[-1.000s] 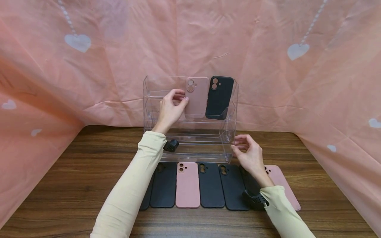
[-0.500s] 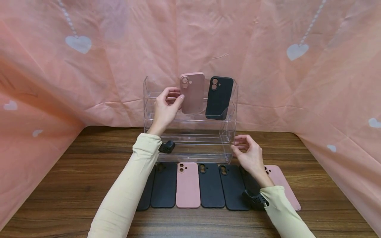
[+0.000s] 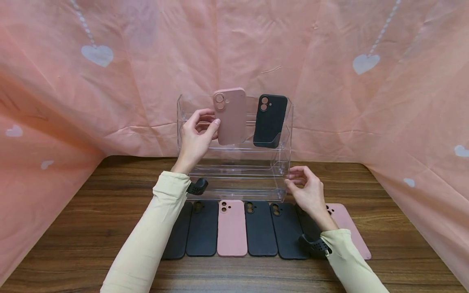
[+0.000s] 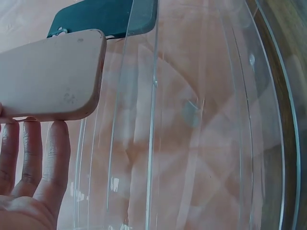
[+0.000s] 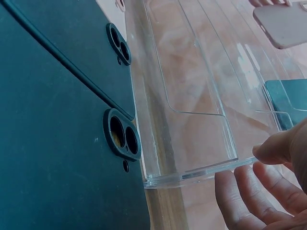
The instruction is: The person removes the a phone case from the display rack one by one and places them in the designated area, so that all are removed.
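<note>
A clear acrylic tiered rack (image 3: 234,171) stands on the wooden table. A black phone case (image 3: 270,120) sits upright in its top tier. My left hand (image 3: 198,136) grips a pink phone case (image 3: 230,116) (image 4: 48,76) by its left edge and holds it in front of the top tier, left of the black one. My right hand (image 3: 305,189) (image 5: 268,187) touches the rack's lower right corner (image 5: 192,177) with its fingertips, fingers loosely bent.
Several phone cases lie in a row on the table (image 3: 73,228) before the rack: black ones (image 3: 260,228), one pink (image 3: 231,228), another pink (image 3: 346,221) at the far right under my right wrist. A pink cloth with white hearts (image 3: 110,81) hangs behind and at both sides.
My left hand has lifted the pink case out of its place beside the black one and carried it left. The right hand has stayed at the rack's corner.
</note>
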A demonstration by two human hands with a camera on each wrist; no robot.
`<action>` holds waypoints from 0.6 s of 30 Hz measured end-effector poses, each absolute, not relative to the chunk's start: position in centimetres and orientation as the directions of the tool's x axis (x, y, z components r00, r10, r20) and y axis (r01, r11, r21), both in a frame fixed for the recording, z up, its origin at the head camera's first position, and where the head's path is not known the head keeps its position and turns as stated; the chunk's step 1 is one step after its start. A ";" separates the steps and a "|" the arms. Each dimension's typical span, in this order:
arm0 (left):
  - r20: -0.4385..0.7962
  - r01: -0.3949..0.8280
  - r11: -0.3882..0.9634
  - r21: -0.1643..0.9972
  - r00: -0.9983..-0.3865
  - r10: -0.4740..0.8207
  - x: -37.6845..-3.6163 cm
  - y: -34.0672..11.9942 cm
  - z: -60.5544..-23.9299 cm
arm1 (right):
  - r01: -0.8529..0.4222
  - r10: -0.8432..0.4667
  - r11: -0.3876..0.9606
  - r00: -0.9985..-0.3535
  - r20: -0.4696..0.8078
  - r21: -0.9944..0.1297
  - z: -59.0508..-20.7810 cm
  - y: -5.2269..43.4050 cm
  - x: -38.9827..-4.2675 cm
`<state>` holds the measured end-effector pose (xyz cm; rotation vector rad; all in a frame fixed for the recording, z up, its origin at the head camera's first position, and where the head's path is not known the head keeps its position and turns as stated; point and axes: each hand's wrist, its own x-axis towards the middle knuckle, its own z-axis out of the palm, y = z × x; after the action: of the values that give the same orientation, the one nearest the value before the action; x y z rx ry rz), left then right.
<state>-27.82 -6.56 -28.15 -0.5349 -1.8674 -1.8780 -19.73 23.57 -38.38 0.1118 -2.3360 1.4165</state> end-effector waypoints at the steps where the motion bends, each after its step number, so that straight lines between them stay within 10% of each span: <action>1: 0.554 0.554 0.005 0.832 -0.832 -0.036 -27.7 -6.7 -28.2 | -0.272 0.137 0.481 -0.916 0.378 -0.834 -38.4 23.6 -19.7; 18: 0.518 0.521 0.073 0.850 -0.853 0.054 -25.6 -9.5 -29.3 | -0.268 0.135 0.476 -0.919 0.370 -0.838 -38.3 23.4 -19.6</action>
<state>-25.57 -9.54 -29.30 -0.5728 -2.0070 -1.8373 -19.58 23.45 -38.28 0.1109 -2.3408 1.4285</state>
